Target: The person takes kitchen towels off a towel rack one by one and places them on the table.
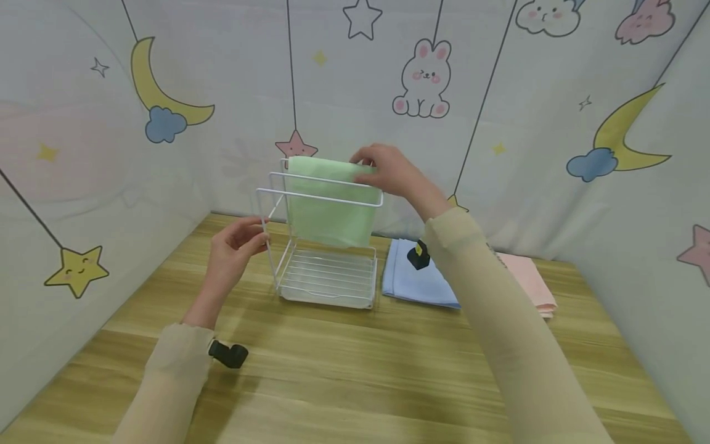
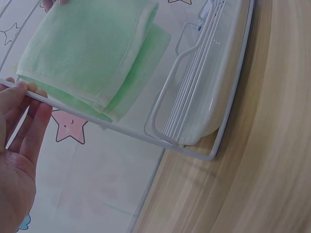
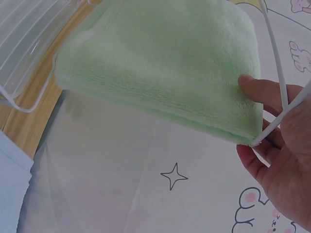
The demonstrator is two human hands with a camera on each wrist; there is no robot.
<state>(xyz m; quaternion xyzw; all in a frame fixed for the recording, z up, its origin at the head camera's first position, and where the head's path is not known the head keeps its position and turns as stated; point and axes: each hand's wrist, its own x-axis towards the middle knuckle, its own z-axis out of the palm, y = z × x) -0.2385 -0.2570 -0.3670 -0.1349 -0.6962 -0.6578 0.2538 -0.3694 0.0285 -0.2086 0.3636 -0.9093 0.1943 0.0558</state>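
A pale green towel [image 1: 333, 209] hangs folded over the rear bar of a white wire rack [image 1: 322, 198]. My right hand [image 1: 388, 169] pinches the towel's upper right corner, thumb in front and fingers behind, as the right wrist view shows. At the rack's left side my left hand [image 1: 235, 246] grips the upright wire between thumb and fingers. In the left wrist view the towel [image 2: 87, 48] hangs in layers beyond that wire. Below it, the rack's slatted base holds a clear tray [image 1: 327, 300].
Right of the rack lies a folded blue towel [image 1: 410, 287], partly behind my right sleeve. Farther right is a folded pink towel [image 1: 529, 280]. All stand on a wood-grain table [image 1: 344, 370], with printed cloth walls [image 1: 238, 92] at the back and sides.
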